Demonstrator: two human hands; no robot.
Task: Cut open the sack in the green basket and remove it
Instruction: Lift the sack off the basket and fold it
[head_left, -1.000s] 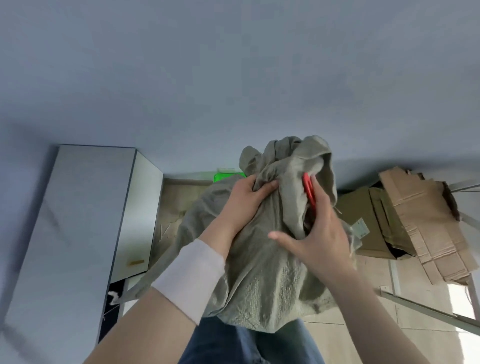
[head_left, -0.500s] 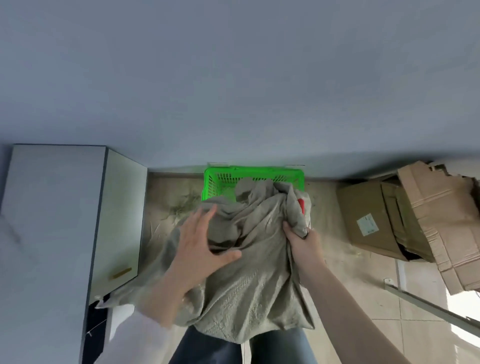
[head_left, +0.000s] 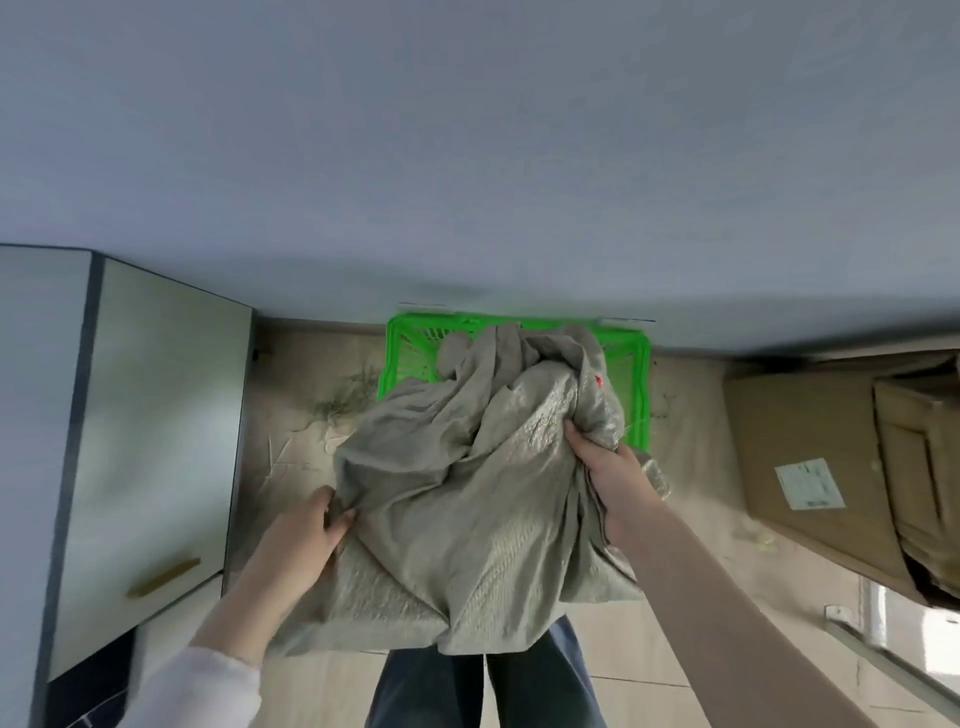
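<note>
My left grip (head_left: 306, 540) pinches the sack (head_left: 467, 499) at its edge, right grip (head_left: 610, 470) clamps a bunched fold; green basket (head_left: 643, 364) sits just beyond both.

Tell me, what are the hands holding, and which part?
Both hold the grey sack. The left hand grips a fold at its left edge; the right hand bunches the cloth on its upper right side.

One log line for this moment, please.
left hand: grips sack left edge | right hand: grips sack right side | sack: crumpled, overlaps green basket near rim
</note>
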